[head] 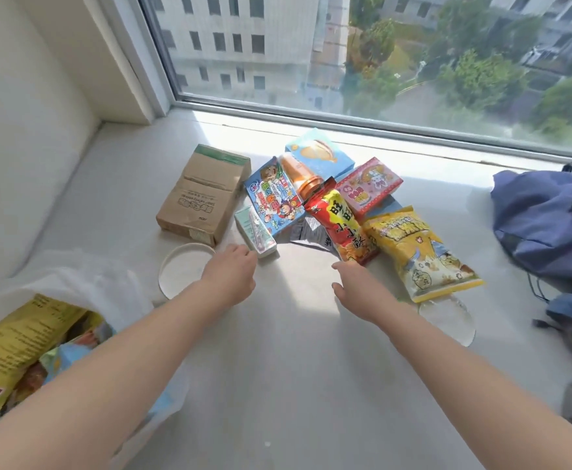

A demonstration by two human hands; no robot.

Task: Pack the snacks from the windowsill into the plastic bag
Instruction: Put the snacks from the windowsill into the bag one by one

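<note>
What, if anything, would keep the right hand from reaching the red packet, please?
Probably nothing, so yes: the open right hand is just short of the red packet, whose near end lies uncovered, with nothing between them.

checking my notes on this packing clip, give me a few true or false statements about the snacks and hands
1. The plastic bag already holds a yellow packet. True.
2. The right hand grips the red snack bag. False: it holds nothing, and its fingers are spread near the bag's near end.
3. The brown cardboard box lies left of the snack pile. True.
4. The yellow cartoon bag sits inside the blue fabric bag. False: it lies on the windowsill, apart from that bag.
</note>
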